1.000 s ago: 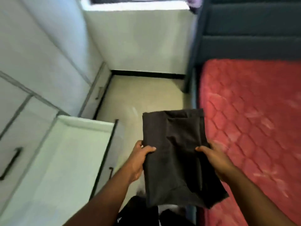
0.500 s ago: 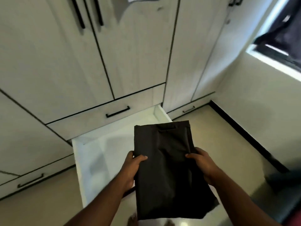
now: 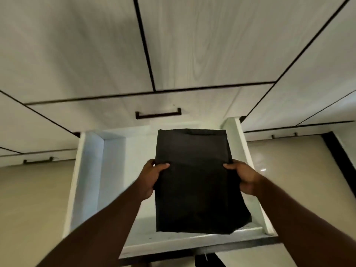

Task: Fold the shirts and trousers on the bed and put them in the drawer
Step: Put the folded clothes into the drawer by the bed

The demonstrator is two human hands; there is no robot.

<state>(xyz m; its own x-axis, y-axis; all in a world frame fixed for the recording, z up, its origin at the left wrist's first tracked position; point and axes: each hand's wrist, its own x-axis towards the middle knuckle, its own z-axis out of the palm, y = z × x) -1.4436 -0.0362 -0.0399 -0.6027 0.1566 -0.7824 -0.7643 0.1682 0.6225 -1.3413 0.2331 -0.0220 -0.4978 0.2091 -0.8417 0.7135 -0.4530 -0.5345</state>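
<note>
Folded dark garment [image 3: 194, 182] held flat over open white drawer [image 3: 90, 170], not yet down. L hand [image 3: 149, 180] grips its left edge, R hand [image 3: 243, 177] its right, thumbs on top. Drawer sits low in pale wood-grain wardrobe [image 3: 192, 45] w/ dark bar handle [image 3: 158, 113] above; beige glossy floor [image 3: 28, 199] both sides.

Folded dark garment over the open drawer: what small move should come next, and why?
Probably lower it straight down into the drawer. The left hand and right hand grip the folded dark garment by its side edges, and it appears held above the drawer's white floor, with bare floor showing to its left.
</note>
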